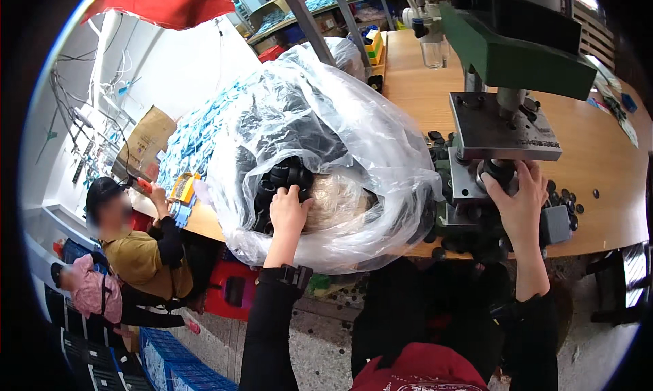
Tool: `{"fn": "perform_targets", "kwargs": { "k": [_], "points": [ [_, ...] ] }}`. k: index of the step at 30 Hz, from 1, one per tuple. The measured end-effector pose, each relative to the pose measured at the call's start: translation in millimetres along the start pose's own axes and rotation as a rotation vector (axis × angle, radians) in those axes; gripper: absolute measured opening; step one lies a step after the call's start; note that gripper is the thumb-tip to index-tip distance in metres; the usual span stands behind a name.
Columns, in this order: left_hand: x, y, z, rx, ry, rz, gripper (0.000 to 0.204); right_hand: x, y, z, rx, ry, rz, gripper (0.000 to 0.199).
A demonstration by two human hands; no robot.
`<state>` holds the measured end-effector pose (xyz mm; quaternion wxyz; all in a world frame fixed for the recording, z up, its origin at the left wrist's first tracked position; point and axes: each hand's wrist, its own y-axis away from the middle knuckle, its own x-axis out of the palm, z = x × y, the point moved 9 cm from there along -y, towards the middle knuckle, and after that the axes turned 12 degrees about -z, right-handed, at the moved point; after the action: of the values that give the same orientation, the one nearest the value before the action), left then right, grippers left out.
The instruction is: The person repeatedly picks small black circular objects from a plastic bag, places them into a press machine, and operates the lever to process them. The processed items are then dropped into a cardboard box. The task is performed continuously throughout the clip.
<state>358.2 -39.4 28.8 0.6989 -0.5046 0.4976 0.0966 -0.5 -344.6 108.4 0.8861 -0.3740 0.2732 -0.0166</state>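
Observation:
A large clear plastic bag (388,132) lies open on the table, with black round plastic parts (288,172) inside its mouth. My left hand (288,217) reaches in, its fingers curled over one of these parts. Beside the parts, a tan, plastic-wrapped bundle (337,204) shows in the opening. To the right, my right hand (520,200) has thumb and fingers around a black round part (502,171) on the lower block of a green bench press (517,57). The press's steel upper plate (503,129) is just above those fingers.
Loose black discs (564,202) lie right of the press on the wooden table (612,180); more are around its base. A grey box (556,225) stands by my right wrist. Light-blue pieces (197,136) are heaped beyond the bag. Two people sit at the left; a red stool (231,289) stands below.

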Motion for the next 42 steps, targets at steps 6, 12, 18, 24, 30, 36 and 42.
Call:
{"fn": "perform_targets", "kwargs": {
  "k": [6,12,18,24,30,36,42],
  "points": [
    [-13,-12,0,-0.074,0.205,-0.123,0.024,-66,54,-58,0.109,-0.195,0.062,0.061],
    [-40,30,-60,-0.786,1.726,0.365,0.022,-138,173,-225,0.412,0.080,0.234,0.067],
    [-79,59,-230,-0.858,2.165,0.957,0.048,-159,220,-281,0.266,0.408,0.216,0.069],
    [-101,9,-300,-0.067,1.289,0.328,0.055,-125,157,-200,0.075,0.230,0.184,0.053],
    [-112,-12,-325,0.092,1.080,0.162,0.045,-119,107,-136,-0.014,0.065,0.078,0.041],
    [-103,-18,-344,0.159,1.117,0.316,0.038,-114,94,-132,-0.020,-0.001,0.064,0.035],
    [-100,-17,-350,0.195,0.935,0.297,0.039,-111,80,-148,0.045,-0.006,0.041,0.033]
  ]
}}
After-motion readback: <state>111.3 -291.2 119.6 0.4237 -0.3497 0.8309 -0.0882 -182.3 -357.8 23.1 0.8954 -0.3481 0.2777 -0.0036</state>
